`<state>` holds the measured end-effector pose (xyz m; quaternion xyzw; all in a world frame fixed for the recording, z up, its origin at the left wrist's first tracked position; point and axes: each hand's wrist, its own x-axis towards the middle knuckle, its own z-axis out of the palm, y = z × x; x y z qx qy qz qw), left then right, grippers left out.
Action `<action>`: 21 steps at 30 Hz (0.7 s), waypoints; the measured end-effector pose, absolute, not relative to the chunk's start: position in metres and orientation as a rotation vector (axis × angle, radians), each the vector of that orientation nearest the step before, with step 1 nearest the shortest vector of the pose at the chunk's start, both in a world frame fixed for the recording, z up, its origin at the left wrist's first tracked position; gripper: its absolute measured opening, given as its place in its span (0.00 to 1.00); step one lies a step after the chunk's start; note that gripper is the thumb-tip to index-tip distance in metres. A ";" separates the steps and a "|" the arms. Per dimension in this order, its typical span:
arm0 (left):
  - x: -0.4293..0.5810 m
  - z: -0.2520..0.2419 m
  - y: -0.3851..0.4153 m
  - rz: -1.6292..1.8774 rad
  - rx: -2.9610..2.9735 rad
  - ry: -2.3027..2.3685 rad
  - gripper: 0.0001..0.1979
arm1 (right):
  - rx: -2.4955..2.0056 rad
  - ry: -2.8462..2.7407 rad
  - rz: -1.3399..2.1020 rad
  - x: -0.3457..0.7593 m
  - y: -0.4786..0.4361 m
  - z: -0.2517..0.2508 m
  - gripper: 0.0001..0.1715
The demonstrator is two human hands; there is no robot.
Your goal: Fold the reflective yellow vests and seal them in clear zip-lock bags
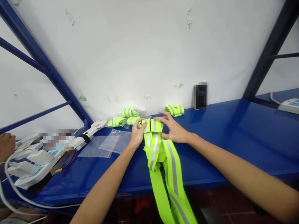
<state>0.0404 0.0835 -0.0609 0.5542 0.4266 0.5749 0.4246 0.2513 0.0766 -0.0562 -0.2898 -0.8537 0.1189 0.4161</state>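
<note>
A neon yellow reflective strap (173, 165) with silver stripes lies partly on the blue table and hangs over its front edge. Its upper end is folded into a flat bundle with a dark gap down the middle. My left hand (138, 132) grips the bundle's left side, thumb on top. Around the right side, my right hand (173, 127) has its fingers spread, the fingertips at the strap's edge; whether they press on it is hard to see. Behind, a rolled reflective strap (174, 110) rests by the wall, and several bagged reflective straps (127, 116) are heaped to the left.
Clear plastic bags (109, 143) lie flat left of my left arm. Further left are a small white fan (99, 123), white devices (35, 168) and loose cables. A dark box (200, 96) stands against the wall. Another person's hand (7, 144) shows at the far left.
</note>
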 end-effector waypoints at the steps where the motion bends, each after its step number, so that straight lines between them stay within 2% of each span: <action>1: 0.041 -0.062 0.084 1.384 1.375 1.027 0.22 | -0.704 -2.148 0.258 0.250 0.076 -0.055 0.33; 3: 0.041 -0.063 0.084 1.261 1.331 0.945 0.23 | -0.694 -2.102 0.249 0.248 0.074 -0.053 0.22; 5: 0.042 -0.065 0.083 1.163 1.279 0.874 0.29 | -0.747 -2.005 0.371 0.246 0.073 -0.050 0.16; 7: 0.042 -0.065 0.082 1.103 1.285 0.830 0.34 | -0.835 -1.837 0.581 0.242 0.072 -0.049 0.19; 10: 0.041 -0.067 0.078 1.109 1.490 0.839 0.36 | -0.925 -1.516 0.854 0.237 0.074 -0.053 0.29; 11: 0.041 -0.068 0.077 1.124 1.606 0.858 0.39 | -0.925 -1.416 0.927 0.235 0.076 -0.055 0.30; 13: 0.041 -0.069 0.076 1.182 1.853 0.916 0.45 | -0.897 -1.252 1.079 0.232 0.079 -0.059 0.26; 15: 0.041 -0.070 0.076 1.247 2.001 0.984 0.38 | -0.869 -1.157 1.233 0.230 0.080 -0.061 0.21; 18: 0.041 -0.070 0.081 1.366 1.914 1.062 0.21 | -0.801 -1.265 1.402 0.232 0.078 -0.059 0.22; 21: 0.039 -0.068 0.086 1.475 1.727 1.100 0.20 | -0.767 -1.601 1.303 0.236 0.076 -0.059 0.20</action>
